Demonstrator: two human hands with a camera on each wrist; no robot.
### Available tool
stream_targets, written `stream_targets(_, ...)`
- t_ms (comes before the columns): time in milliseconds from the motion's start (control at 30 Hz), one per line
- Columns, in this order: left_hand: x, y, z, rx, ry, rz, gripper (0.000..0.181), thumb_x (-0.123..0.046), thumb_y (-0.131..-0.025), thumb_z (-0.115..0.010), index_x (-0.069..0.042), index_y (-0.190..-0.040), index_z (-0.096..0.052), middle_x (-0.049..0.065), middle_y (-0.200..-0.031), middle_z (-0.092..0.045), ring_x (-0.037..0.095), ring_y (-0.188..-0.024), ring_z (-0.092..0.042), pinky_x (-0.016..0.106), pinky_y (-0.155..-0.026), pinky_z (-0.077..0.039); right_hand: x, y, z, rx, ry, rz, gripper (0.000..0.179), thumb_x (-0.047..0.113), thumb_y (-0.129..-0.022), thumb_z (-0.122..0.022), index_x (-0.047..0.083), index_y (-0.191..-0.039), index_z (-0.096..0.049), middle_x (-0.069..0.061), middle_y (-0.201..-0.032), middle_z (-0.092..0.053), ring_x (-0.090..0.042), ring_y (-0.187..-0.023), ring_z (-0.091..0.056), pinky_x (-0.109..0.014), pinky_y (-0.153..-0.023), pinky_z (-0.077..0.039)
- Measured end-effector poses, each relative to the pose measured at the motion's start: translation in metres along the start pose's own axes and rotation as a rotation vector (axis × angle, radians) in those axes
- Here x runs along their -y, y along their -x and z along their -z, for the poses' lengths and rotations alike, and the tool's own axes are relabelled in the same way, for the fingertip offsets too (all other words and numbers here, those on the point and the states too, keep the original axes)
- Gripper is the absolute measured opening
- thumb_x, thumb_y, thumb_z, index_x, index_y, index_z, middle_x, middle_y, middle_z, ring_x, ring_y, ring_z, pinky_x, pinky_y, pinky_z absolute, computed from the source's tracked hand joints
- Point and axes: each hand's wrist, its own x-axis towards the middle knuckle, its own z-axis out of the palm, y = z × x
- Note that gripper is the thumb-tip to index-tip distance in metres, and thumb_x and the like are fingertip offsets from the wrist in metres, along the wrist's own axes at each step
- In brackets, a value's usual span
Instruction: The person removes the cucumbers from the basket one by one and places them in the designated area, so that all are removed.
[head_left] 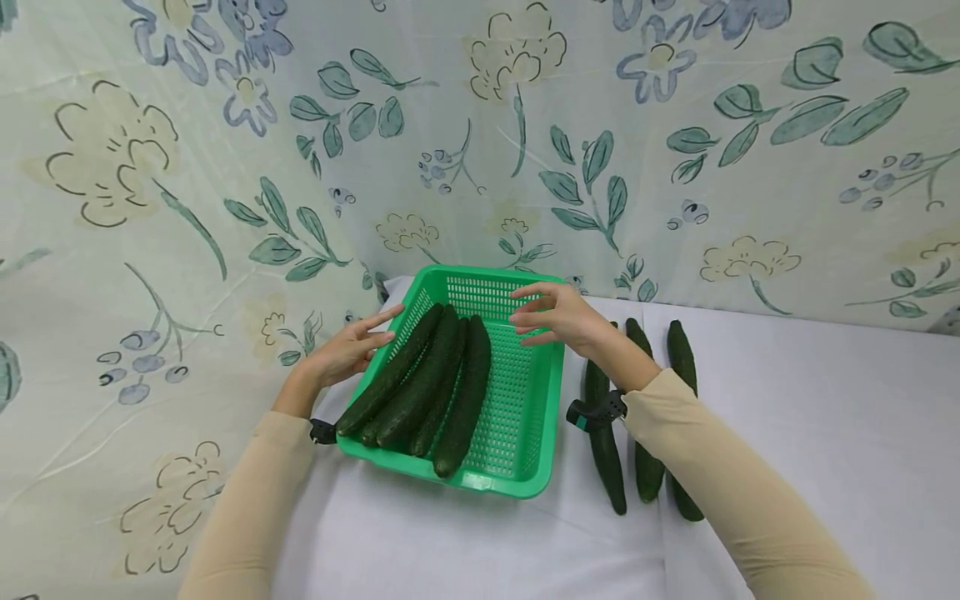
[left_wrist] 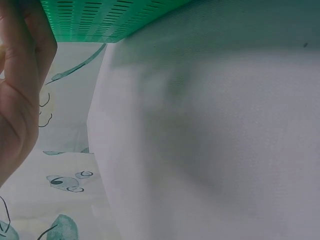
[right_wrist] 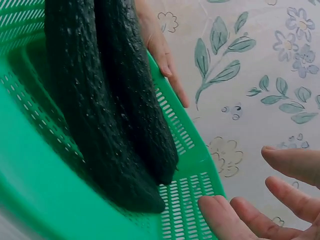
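Note:
A green plastic basket (head_left: pixel 545 400) holds several dark green cucumbers (head_left: pixel 471 392) lying side by side in its left half. At the basket's left wall is my left hand (head_left: pixel 347 350), its fingers extended against the rim; the left wrist view shows this hand (left_wrist: pixel 22 85) beside the basket's slotted side (left_wrist: pixel 100 20). Over the right back part of the basket hovers my right hand (head_left: pixel 562 317), fingers spread and holding nothing. The right wrist view shows its separated fingers (right_wrist: pixel 220 217) near the rim, with two cucumbers (right_wrist: pixel 90 110) inside the basket.
Three more cucumbers lie to the right of the basket: one nearest it (head_left: pixel 604 450), a middle one (head_left: pixel 648 475) and an outer one (head_left: pixel 681 354), partly under my right forearm. A white cloth (head_left: pixel 825 417) covers the table. Floral fabric (head_left: pixel 465 125) hangs behind and at left.

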Motion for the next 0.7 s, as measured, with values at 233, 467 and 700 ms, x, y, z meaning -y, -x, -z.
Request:
stream_targets(233,-0.002,-0.001,-0.001,0.006,0.011,0.005,0.058,-0.026,-0.106,-0.053,-0.034,-0.158,-0.029,-0.004,-0.064,-0.031,0.01,-0.047,-0.027,0.026,-0.049,-0.029,-0.003,-0.013,-0.017,-0.01,0.019,-0.059,0.05,0.003,-0.096,-0.066,0.001,-0.143,-0.05,-0.026,-0.129,-0.055,-0.038,-0.105,-0.065,-0.054,-0.089,-0.052)
stream_targets(467,-0.003,-0.001,0.0,-0.004,0.0,0.004,0.058,-0.025,-0.106,-0.053,-0.033,-0.159,-0.029,-0.001,-0.069,-0.033,0.01,-0.047,-0.026,0.027,-0.049,-0.028,-0.009,-0.024,-0.032,0.016,-0.002,-0.102,0.052,0.004,-0.097,-0.066,-0.001,-0.146,-0.047,-0.028,-0.136,-0.052,-0.05,-0.117,-0.055,-0.056,-0.091,-0.05)
stream_targets(700,-0.001,0.0,-0.001,0.001,0.009,0.001,0.059,-0.025,-0.106,-0.052,-0.033,-0.159,-0.028,-0.003,-0.063,-0.032,0.01,-0.047,-0.026,0.026,-0.05,-0.03,-0.011,-0.031,-0.04,-0.001,-0.019,-0.178,0.051,0.005,-0.098,-0.065,-0.001,-0.145,-0.047,-0.027,-0.139,-0.05,-0.049,-0.119,-0.055,-0.057,-0.093,-0.048)
